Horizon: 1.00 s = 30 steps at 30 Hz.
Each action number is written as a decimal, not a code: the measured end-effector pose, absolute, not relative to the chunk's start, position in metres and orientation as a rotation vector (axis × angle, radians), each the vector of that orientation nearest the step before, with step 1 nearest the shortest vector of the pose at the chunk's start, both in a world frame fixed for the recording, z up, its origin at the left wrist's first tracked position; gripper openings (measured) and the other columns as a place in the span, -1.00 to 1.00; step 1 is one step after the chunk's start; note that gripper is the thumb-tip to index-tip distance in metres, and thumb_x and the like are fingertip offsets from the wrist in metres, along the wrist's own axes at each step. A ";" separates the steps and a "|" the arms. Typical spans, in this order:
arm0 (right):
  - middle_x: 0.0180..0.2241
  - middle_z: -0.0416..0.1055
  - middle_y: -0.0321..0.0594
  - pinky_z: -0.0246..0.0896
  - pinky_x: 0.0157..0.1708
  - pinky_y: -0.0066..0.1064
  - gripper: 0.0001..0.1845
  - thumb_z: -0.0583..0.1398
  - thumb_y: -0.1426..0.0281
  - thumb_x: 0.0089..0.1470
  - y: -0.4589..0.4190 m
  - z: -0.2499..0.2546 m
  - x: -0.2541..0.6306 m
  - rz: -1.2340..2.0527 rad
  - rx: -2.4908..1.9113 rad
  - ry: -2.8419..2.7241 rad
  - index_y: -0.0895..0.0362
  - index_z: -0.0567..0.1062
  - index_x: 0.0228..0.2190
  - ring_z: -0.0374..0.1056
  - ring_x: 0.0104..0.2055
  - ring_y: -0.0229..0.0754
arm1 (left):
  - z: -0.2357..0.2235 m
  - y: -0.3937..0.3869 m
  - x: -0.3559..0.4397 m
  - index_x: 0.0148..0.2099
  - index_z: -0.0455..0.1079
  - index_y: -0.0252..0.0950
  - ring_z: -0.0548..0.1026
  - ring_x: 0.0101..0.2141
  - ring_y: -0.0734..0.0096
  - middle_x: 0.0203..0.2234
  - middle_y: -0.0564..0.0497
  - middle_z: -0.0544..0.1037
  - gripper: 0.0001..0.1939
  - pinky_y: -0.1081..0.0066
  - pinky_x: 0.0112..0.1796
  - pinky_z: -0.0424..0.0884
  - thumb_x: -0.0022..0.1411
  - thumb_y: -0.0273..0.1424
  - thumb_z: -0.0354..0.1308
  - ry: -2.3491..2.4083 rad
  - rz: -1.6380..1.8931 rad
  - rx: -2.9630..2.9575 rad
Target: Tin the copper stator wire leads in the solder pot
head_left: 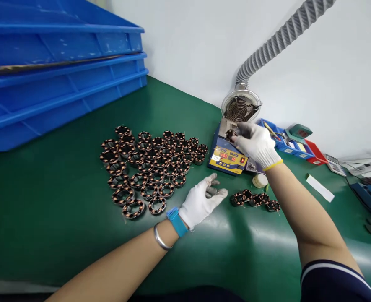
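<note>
Held ring (230, 134): over the control unit (227, 160), contact unclear.
Right hand (255, 144): fingers pinched on that ring; the step seems to be presenting it at the unit, and the next move likely calls for a steady hold.
Left hand (201, 202): in front of the unit, fingers parted, empty.
Ring cluster (155, 163): left of the unit, on the bench (179, 268).
Fan (240, 110): behind the unit.
</note>
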State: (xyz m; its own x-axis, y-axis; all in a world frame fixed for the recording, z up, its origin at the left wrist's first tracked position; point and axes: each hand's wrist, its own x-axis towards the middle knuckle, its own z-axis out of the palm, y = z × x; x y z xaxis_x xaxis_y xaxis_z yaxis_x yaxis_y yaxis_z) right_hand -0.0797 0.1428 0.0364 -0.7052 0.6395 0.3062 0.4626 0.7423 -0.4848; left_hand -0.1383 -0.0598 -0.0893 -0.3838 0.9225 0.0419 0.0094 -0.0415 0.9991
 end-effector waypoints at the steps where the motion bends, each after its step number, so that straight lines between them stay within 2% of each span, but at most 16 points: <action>1: -0.15 0.50 -0.15 0.39 -0.09 -0.12 -0.47 0.24 0.30 -0.02 0.127 0.026 -0.077 0.687 -0.878 -2.422 0.10 0.37 0.02 0.44 -0.12 -0.08 | -0.089 -0.060 -0.138 0.23 0.15 -0.35 0.53 -0.21 0.31 -0.06 -0.21 0.48 -0.32 0.35 -0.22 0.47 0.15 -0.14 0.17 1.479 1.578 1.053; 4: -0.16 0.51 -0.12 0.43 -0.14 -0.20 -0.29 0.27 0.35 -0.07 0.076 -0.003 -0.071 1.078 -0.963 -2.313 0.17 0.27 0.13 0.46 -0.16 -0.11 | -0.092 -0.063 -0.137 0.29 0.05 -0.34 0.50 -0.07 0.24 0.06 -0.26 0.42 -0.38 0.27 -0.04 0.42 0.26 -0.22 0.04 1.551 1.667 1.163; 6: -0.10 0.48 -0.12 0.41 -0.09 -0.20 -0.24 0.27 0.34 -0.07 0.046 -0.013 -0.065 1.133 -0.967 -2.365 0.15 0.22 0.17 0.44 -0.09 -0.08 | -0.096 -0.065 -0.136 0.30 0.03 -0.35 0.45 0.02 0.18 0.09 -0.28 0.40 -0.41 0.20 0.05 0.35 0.29 -0.25 -0.02 1.638 1.678 1.196; 8: -0.05 0.45 -0.13 0.38 -0.04 -0.21 -0.26 0.27 0.29 -0.07 0.028 -0.015 -0.058 1.215 -0.915 -2.427 0.12 0.24 0.16 0.40 -0.03 -0.07 | -0.100 -0.065 -0.136 0.31 0.00 -0.39 0.36 0.12 0.13 0.13 -0.30 0.36 -0.39 0.16 0.12 0.28 0.30 -0.25 -0.03 1.698 1.717 1.170; 10: -0.05 0.45 -0.14 0.40 -0.08 -0.27 -0.31 0.24 0.18 -0.01 0.021 -0.012 -0.051 1.436 -0.812 -2.428 0.12 0.27 0.13 0.41 -0.04 -0.09 | -0.103 -0.065 -0.139 0.33 -0.03 -0.40 0.25 0.20 0.16 0.20 -0.29 0.27 -0.38 0.18 0.18 0.20 0.31 -0.25 -0.07 1.711 1.774 1.123; 12: -0.15 0.49 -0.16 0.44 -0.19 -0.34 -0.40 0.17 0.06 0.04 0.023 -0.009 -0.045 1.675 -0.791 -2.331 0.11 0.33 0.05 0.45 -0.14 -0.14 | -0.104 -0.063 -0.142 0.34 -0.04 -0.40 0.17 0.25 0.23 0.24 -0.25 0.21 -0.39 0.24 0.22 0.13 0.32 -0.26 -0.11 1.682 1.801 1.096; 14: -0.31 0.52 -0.19 0.44 -0.31 -0.41 -0.49 0.16 -0.02 0.04 0.030 -0.009 -0.043 1.819 -0.896 -2.202 0.10 0.42 -0.13 0.48 -0.29 -0.19 | -0.104 -0.062 -0.143 0.33 -0.03 -0.39 0.13 0.26 0.25 0.25 -0.21 0.20 -0.40 0.27 0.24 0.11 0.32 -0.26 -0.13 1.633 1.790 1.121; 17: -0.51 0.48 -0.27 0.37 -0.51 -0.52 -0.62 0.25 0.05 -0.02 0.040 -0.017 -0.042 1.918 -1.118 -2.030 0.11 0.42 -0.35 0.43 -0.51 -0.29 | -0.104 -0.062 -0.143 0.31 0.04 -0.37 0.11 0.27 0.22 0.25 -0.18 0.21 -0.41 0.26 0.24 0.10 0.30 -0.26 -0.08 1.591 1.752 1.226; 19: -0.54 0.46 -0.30 0.36 -0.55 -0.53 -0.69 0.29 0.17 -0.05 0.045 -0.020 -0.043 1.932 -1.193 -1.989 0.11 0.40 -0.38 0.40 -0.57 -0.32 | -0.103 -0.063 -0.142 0.31 0.06 -0.37 0.13 0.26 0.20 0.24 -0.18 0.23 -0.41 0.25 0.23 0.13 0.28 -0.26 -0.05 1.598 1.717 1.297; 21: -0.49 0.49 -0.28 0.40 -0.52 -0.48 -0.73 0.30 0.27 -0.06 0.052 -0.018 -0.045 1.862 -1.214 -2.018 0.12 0.40 -0.31 0.41 -0.54 -0.30 | -0.102 -0.065 -0.140 0.32 0.03 -0.36 0.23 0.21 0.19 0.21 -0.20 0.27 -0.38 0.26 0.18 0.21 0.27 -0.25 -0.01 1.653 1.703 1.333; 23: -0.39 0.52 -0.23 0.44 -0.40 -0.40 -0.64 0.30 0.33 -0.08 0.066 -0.009 -0.050 1.621 -1.180 -2.093 0.13 0.42 -0.20 0.45 -0.44 -0.26 | -0.098 -0.066 -0.139 0.32 0.02 -0.35 0.33 0.14 0.18 0.18 -0.21 0.30 -0.34 0.24 0.13 0.27 0.24 -0.24 0.05 1.792 1.706 1.402; 26: -0.23 0.52 -0.15 0.42 -0.18 -0.30 -0.52 0.31 0.33 -0.12 0.106 0.012 -0.061 1.039 -1.078 -2.149 0.17 0.42 -0.11 0.46 -0.26 -0.21 | -0.091 -0.066 -0.139 0.28 0.12 -0.30 0.29 0.15 0.06 0.21 -0.21 0.27 -0.33 0.10 0.17 0.14 0.17 -0.20 0.12 2.130 1.605 1.620; 28: -0.18 0.51 -0.14 0.37 -0.09 -0.23 -0.50 0.29 0.28 -0.11 0.139 0.025 -0.069 0.695 -1.056 -2.181 0.18 0.42 -0.09 0.45 -0.18 -0.16 | -0.087 -0.065 -0.139 0.26 0.17 -0.27 0.21 0.18 -0.07 0.27 -0.20 0.17 -0.33 -0.03 0.18 0.02 0.14 -0.16 0.14 2.360 1.374 1.708; 30: -0.18 0.51 -0.16 0.34 -0.05 -0.15 -0.49 0.27 0.23 -0.10 0.170 0.035 -0.076 0.425 -1.091 -2.237 0.16 0.43 -0.08 0.43 -0.13 -0.10 | -0.084 -0.064 -0.141 0.26 0.18 -0.28 0.19 0.16 -0.16 0.31 -0.22 0.07 -0.30 -0.11 0.12 0.02 0.11 -0.13 0.14 2.530 1.103 1.685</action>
State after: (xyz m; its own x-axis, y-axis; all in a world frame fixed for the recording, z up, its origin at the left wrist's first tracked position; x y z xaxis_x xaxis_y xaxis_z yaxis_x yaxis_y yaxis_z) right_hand -0.0765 0.1700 0.0346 -0.4768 0.7926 0.3801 0.5978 0.6094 -0.5209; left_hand -0.1413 -0.0639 -0.0841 -0.4538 0.7823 0.4267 0.8450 0.2257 0.4848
